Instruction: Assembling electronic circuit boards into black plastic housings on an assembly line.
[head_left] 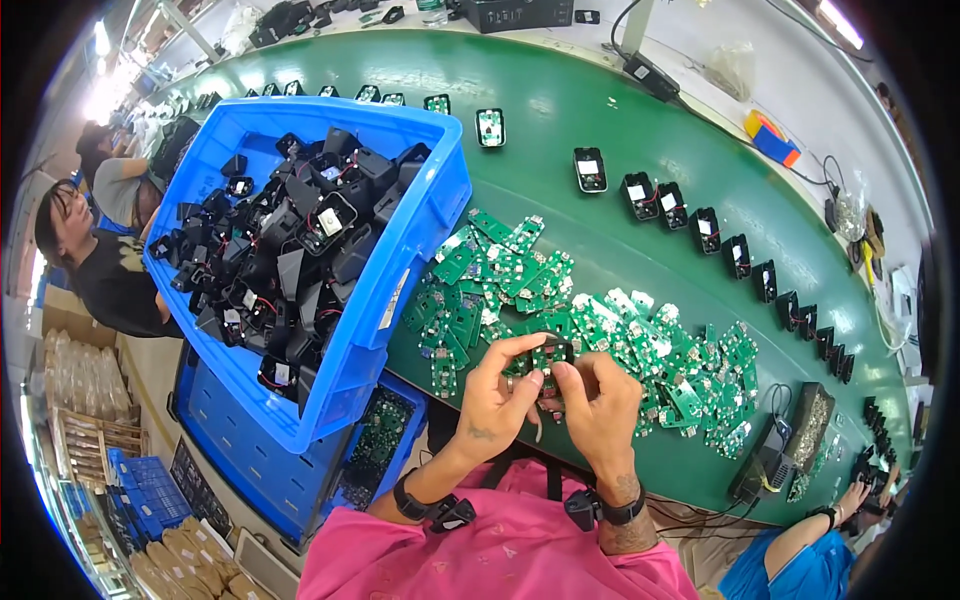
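Held in front of my chest is a small black plastic housing [551,352] with a green circuit board in it. My left hand [497,398] grips its left side, thumb on the board and fingers behind. From the right, my right hand [603,402] closes on the same housing, its thumb pressed at the board's edge. My fingers hide much of the piece. Just beyond both hands spreads a heap of loose green circuit boards [625,335] on the green table [560,120].
At the left stands a blue bin [385,330] full of black housings with red wires. Housings with boards [590,170] form a curved row along the table. A black box-shaped device [765,460] sits at the right. Co-workers [100,260] are at the left and the lower right.
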